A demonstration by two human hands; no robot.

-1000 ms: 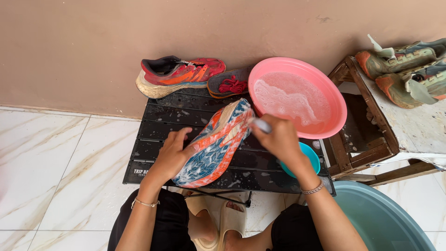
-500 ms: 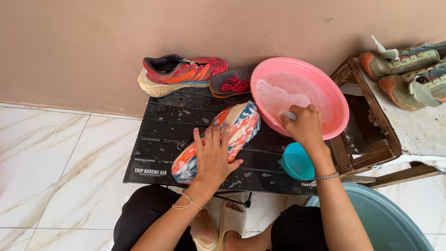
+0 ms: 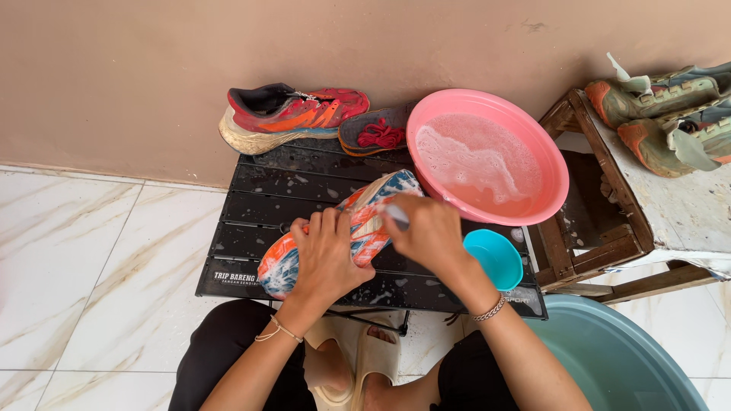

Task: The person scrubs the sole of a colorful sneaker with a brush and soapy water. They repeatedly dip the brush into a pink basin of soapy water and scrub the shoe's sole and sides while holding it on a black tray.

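Note:
An orange, white and blue running shoe lies sole-up on a wet black slatted table, streaked with soap foam. My left hand presses down on its middle and holds it. My right hand is closed around a small brush whose pale handle end pokes out against the shoe's sole. A pink basin of foamy water stands just beyond my right hand.
A red and orange shoe and an insole with red laces lie at the table's back. A small teal bowl sits by my right wrist. A wooden stool with green shoes stands right; a teal tub lower right.
My right hand came back from the pink basin to the shoe's sole. My left hand shifted its hold toward the middle of the shoe.

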